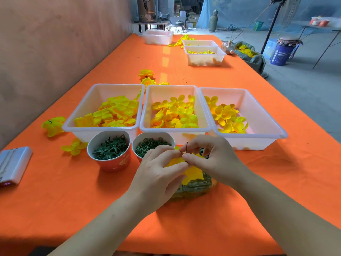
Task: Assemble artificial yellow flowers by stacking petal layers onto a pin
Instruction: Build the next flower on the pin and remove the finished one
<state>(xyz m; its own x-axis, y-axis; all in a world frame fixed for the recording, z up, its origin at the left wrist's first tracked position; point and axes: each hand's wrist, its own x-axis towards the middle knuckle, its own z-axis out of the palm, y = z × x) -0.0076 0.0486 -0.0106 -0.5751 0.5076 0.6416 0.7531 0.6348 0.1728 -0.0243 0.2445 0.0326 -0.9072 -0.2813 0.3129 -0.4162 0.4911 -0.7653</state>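
Early stage: left hand and right hand pinch first petal layer on pin; more layers remain.

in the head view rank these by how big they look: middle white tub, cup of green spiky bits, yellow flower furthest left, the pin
1. middle white tub
2. cup of green spiky bits
3. yellow flower
4. pin
The cup sits nearer the camera than the flower, so their true sizes may be closer.
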